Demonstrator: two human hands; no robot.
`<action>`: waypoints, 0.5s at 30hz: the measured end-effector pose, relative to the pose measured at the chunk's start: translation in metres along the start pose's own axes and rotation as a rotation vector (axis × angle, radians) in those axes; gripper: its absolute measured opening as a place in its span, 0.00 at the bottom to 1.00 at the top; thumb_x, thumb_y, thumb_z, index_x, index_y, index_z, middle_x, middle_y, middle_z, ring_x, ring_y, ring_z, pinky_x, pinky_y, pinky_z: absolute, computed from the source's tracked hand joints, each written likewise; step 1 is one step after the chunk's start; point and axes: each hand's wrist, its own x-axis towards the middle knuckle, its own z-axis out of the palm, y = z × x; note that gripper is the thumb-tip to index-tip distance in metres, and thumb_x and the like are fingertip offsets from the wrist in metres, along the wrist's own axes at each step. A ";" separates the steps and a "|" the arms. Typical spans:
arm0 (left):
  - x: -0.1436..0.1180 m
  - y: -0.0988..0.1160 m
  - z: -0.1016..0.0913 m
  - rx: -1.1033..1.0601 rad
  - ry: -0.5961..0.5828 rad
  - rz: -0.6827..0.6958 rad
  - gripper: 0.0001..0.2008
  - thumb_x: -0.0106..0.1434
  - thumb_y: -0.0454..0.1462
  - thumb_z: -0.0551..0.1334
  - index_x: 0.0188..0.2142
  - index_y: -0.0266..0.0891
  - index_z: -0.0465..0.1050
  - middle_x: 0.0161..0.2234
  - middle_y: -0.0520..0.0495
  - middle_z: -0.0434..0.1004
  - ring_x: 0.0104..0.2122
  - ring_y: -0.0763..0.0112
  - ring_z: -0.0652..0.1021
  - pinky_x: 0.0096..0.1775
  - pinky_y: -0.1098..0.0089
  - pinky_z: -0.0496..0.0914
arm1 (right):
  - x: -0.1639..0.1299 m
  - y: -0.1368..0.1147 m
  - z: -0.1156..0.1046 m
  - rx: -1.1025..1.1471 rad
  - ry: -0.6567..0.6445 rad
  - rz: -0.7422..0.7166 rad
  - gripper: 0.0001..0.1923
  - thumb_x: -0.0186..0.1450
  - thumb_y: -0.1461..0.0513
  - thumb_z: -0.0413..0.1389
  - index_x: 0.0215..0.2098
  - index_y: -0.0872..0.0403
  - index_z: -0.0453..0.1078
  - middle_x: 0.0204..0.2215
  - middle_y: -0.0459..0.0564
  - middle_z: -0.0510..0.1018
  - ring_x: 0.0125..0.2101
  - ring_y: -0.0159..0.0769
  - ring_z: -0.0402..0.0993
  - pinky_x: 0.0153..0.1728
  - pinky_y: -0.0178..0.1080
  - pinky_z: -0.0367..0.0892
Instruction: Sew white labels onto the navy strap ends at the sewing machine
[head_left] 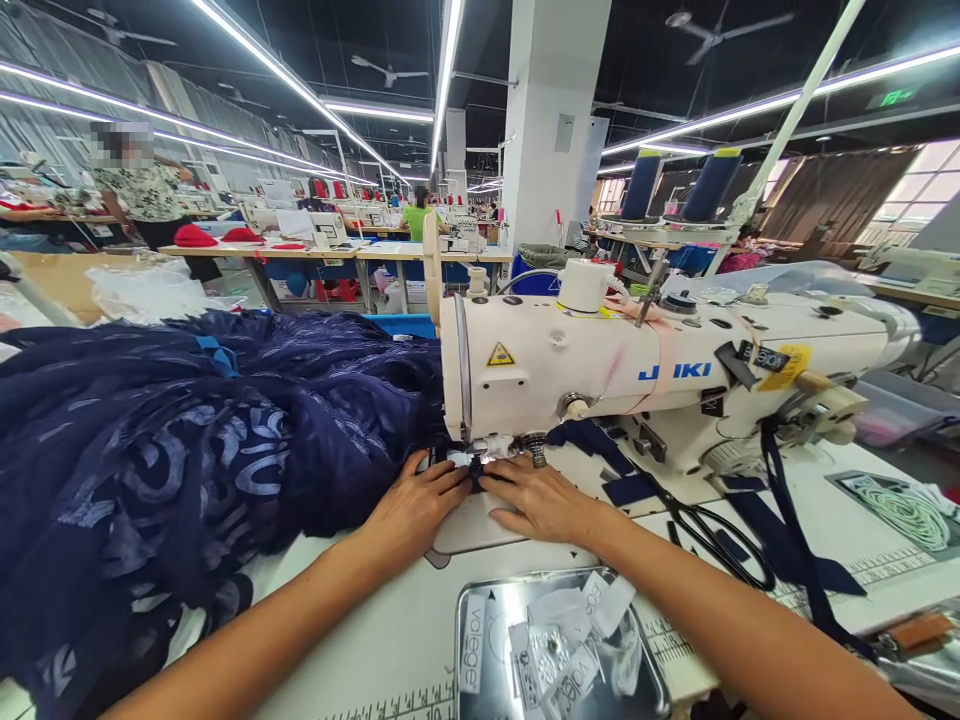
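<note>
A white JUKI sewing machine (517,345) stands in front of me, its needle area low at its left end. Under the presser foot lies a small dark navy fabric piece (477,480). My left hand (420,508) holds it down from the left, fingers pressed together on it. From the right, my right hand (536,498) pins the same piece with its fingertips, thumb out to the side. What lies beneath the fingertips is partly hidden. A large heap of sheer navy patterned fabric (322,420) fills the left side, close to my left hand.
Black scissors (709,530) and navy strips (795,550) lie right of my right hand. A metal tray (465,590) with white labels sits at the front. Farther right is a coil of pale green cord (904,515). Behind stand thread cones (709,187) and a person (139,190).
</note>
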 end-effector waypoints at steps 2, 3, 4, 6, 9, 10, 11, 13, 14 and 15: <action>0.002 -0.001 -0.001 -0.002 0.001 -0.002 0.17 0.56 0.25 0.54 0.45 0.38 0.67 0.47 0.44 0.71 0.48 0.62 0.69 0.50 0.54 0.53 | -0.001 0.001 0.001 0.009 -0.005 0.019 0.18 0.62 0.58 0.49 0.46 0.59 0.67 0.46 0.58 0.70 0.44 0.42 0.67 0.45 0.45 0.62; 0.003 -0.001 -0.001 -0.002 -0.001 -0.003 0.17 0.56 0.25 0.54 0.45 0.38 0.67 0.47 0.43 0.71 0.48 0.62 0.69 0.50 0.54 0.53 | -0.001 0.001 0.001 0.017 -0.010 0.030 0.18 0.62 0.58 0.49 0.46 0.59 0.67 0.47 0.57 0.70 0.45 0.43 0.67 0.46 0.45 0.61; 0.004 -0.002 -0.001 -0.003 -0.005 -0.005 0.18 0.56 0.24 0.53 0.44 0.38 0.67 0.47 0.43 0.71 0.48 0.62 0.69 0.50 0.54 0.53 | -0.001 0.002 0.002 0.028 -0.018 0.042 0.19 0.62 0.57 0.49 0.47 0.59 0.66 0.48 0.57 0.69 0.45 0.42 0.67 0.47 0.46 0.60; 0.006 -0.004 -0.001 -0.003 -0.018 -0.010 0.18 0.55 0.24 0.53 0.45 0.38 0.67 0.47 0.44 0.71 0.48 0.62 0.69 0.50 0.54 0.54 | -0.002 0.004 0.002 0.047 -0.038 0.073 0.20 0.62 0.57 0.49 0.49 0.59 0.65 0.49 0.57 0.69 0.46 0.42 0.66 0.48 0.46 0.59; 0.010 -0.008 0.000 0.007 -0.045 -0.026 0.20 0.54 0.23 0.53 0.45 0.39 0.67 0.48 0.45 0.70 0.48 0.63 0.68 0.51 0.54 0.54 | -0.002 0.007 0.002 0.076 -0.060 0.108 0.21 0.61 0.56 0.49 0.50 0.59 0.65 0.49 0.56 0.68 0.48 0.43 0.65 0.49 0.45 0.59; 0.011 -0.009 0.000 0.016 -0.049 -0.029 0.20 0.54 0.23 0.54 0.45 0.39 0.67 0.48 0.46 0.70 0.48 0.63 0.68 0.51 0.55 0.55 | -0.001 0.009 0.002 0.087 -0.063 0.115 0.21 0.61 0.57 0.49 0.50 0.59 0.65 0.50 0.56 0.68 0.48 0.43 0.64 0.49 0.45 0.59; 0.012 -0.009 0.000 0.031 -0.046 -0.031 0.20 0.54 0.23 0.54 0.45 0.39 0.67 0.47 0.46 0.70 0.48 0.64 0.68 0.51 0.56 0.55 | -0.001 0.010 0.002 0.098 -0.065 0.123 0.21 0.62 0.57 0.49 0.50 0.59 0.65 0.49 0.55 0.68 0.49 0.43 0.64 0.49 0.45 0.59; 0.013 -0.006 -0.001 0.095 -0.013 -0.049 0.16 0.55 0.26 0.55 0.43 0.37 0.69 0.44 0.45 0.72 0.46 0.64 0.69 0.50 0.59 0.57 | 0.001 0.011 0.002 0.111 -0.076 0.157 0.20 0.62 0.58 0.48 0.50 0.59 0.65 0.48 0.55 0.70 0.48 0.42 0.64 0.49 0.44 0.59; 0.013 -0.004 -0.002 0.146 0.008 -0.065 0.13 0.56 0.27 0.55 0.40 0.36 0.70 0.42 0.44 0.72 0.45 0.64 0.69 0.49 0.60 0.58 | 0.002 0.012 0.003 0.108 -0.084 0.182 0.20 0.63 0.58 0.48 0.50 0.59 0.65 0.47 0.56 0.71 0.47 0.42 0.66 0.48 0.43 0.60; 0.012 -0.001 -0.002 0.205 0.026 -0.082 0.10 0.57 0.28 0.56 0.38 0.34 0.72 0.39 0.43 0.73 0.43 0.63 0.70 0.48 0.60 0.60 | 0.003 0.012 0.003 0.100 -0.092 0.207 0.19 0.63 0.59 0.47 0.50 0.59 0.65 0.45 0.56 0.72 0.45 0.41 0.67 0.47 0.43 0.61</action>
